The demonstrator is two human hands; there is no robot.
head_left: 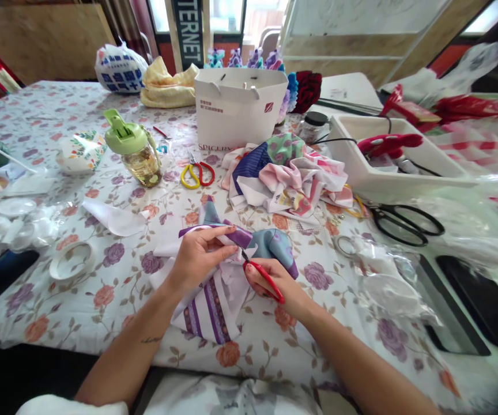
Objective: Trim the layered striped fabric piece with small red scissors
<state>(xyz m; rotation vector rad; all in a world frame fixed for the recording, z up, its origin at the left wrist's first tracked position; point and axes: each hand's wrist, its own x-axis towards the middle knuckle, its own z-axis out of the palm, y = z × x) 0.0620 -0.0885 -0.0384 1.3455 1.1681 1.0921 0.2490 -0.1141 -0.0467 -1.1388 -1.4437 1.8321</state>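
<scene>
My left hand (203, 253) pinches the edge of a purple and white cloth (209, 311), lifting part of it off the table. In my right hand (281, 282) is a pair of red-handled scissors (268, 281), its dark blades pointing left at the cloth close to my left fingertips. Whether the blades are cutting the cloth cannot be made out. A blue-grey part of the fabric (272, 246) with a purple edge bulges out behind my right hand. The striped lower part of the cloth lies on the flowered tablecloth (123, 300).
Several fabric scraps (292, 173) lie heaped ahead, beside red-and-yellow scissors (197, 174). A drink bottle (139, 155) and a white paper bag (240, 112) stand behind. At right are black scissors (407, 223), a white bin (404, 178) and a phone (482, 300); at left, a tape roll (71, 262).
</scene>
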